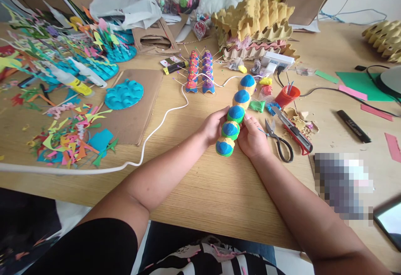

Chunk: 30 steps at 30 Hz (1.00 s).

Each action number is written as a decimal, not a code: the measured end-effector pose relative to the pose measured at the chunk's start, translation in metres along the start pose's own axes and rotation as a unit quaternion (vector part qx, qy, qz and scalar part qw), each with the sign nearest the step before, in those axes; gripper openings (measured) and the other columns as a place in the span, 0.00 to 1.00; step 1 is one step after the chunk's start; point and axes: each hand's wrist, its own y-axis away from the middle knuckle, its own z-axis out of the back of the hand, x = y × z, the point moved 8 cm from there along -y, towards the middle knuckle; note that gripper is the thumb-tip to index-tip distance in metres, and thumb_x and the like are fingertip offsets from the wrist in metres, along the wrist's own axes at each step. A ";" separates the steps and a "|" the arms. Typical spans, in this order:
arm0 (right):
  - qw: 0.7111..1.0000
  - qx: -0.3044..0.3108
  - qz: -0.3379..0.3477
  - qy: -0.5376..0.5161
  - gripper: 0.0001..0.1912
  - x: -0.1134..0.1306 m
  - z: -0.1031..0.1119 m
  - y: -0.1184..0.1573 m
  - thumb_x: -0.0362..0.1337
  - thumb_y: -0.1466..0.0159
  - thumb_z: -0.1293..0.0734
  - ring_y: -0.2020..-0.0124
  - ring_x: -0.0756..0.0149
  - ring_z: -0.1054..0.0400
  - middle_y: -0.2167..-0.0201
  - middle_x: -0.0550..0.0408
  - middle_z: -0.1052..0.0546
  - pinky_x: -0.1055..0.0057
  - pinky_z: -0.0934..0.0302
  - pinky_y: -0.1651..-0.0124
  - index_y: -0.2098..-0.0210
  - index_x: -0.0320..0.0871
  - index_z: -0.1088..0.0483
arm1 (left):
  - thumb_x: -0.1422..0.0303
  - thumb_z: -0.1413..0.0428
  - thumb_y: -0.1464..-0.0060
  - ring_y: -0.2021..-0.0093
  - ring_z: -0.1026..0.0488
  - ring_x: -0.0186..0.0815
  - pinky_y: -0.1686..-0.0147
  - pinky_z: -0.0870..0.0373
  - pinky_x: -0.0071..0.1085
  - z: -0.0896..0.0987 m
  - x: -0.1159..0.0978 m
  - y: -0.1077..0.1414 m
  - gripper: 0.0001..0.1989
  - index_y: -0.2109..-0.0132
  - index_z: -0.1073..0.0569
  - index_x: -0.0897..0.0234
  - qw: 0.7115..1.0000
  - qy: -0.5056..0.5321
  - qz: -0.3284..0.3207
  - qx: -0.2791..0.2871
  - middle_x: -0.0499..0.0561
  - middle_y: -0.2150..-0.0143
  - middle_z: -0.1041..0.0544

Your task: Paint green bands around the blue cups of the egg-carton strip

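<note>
A strip of egg-carton cups (235, 114) is held up over the table, tilted away from me. Blue clay caps every cup; green covers the sides of the nearer cups, and bare yellowish carton shows on the far ones. My left hand (216, 128) grips its left side, fingers partly hidden behind it. On the other side, my right hand (254, 138) is closed on the same strip, thumb along the edge. Beyond it stand a red egg-carton caterpillar (193, 72) and a purple one (207, 72) with stick feelers. Right of my right hand lie black-handled scissors (282, 143).
A box cutter (293, 131), an orange cup (287, 95) and green clay (257, 106) lie to the right. A white cable (163, 114) crosses the table. Leftward are a blue scalloped piece (124, 94) on cardboard (138, 120) and paper scraps (72, 137). Egg trays (253, 20) stack behind.
</note>
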 end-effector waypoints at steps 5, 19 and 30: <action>1.000 -0.003 0.004 -0.003 0.19 0.000 0.000 0.000 0.52 0.44 0.16 0.70 0.68 0.33 0.73 0.61 0.24 0.66 0.28 0.61 0.69 0.49 0.23 | 0.56 0.51 0.25 0.71 0.23 0.38 0.65 0.28 0.34 -0.003 -0.001 0.001 0.20 0.47 0.21 0.66 1.000 0.002 -0.001 0.009 0.51 0.71 0.20; 1.000 0.008 -0.006 -0.001 0.16 -0.001 0.000 -0.002 0.51 0.38 0.21 0.68 0.65 0.31 0.70 0.60 0.24 0.63 0.25 0.57 0.69 0.50 0.27 | 0.57 0.53 0.24 0.74 0.24 0.36 0.71 0.32 0.31 -0.007 -0.001 0.005 0.20 0.47 0.21 0.66 1.000 0.011 0.013 0.007 0.50 0.72 0.21; 1.000 -0.012 -0.011 -0.011 0.17 -0.001 0.000 -0.001 0.49 0.42 0.20 0.70 0.66 0.37 0.72 0.60 0.28 0.64 0.29 0.60 0.72 0.49 0.29 | 0.56 0.54 0.24 0.71 0.22 0.36 0.68 0.30 0.31 -0.007 -0.002 0.006 0.22 0.44 0.21 0.67 1.000 -0.010 0.011 -0.001 0.51 0.70 0.20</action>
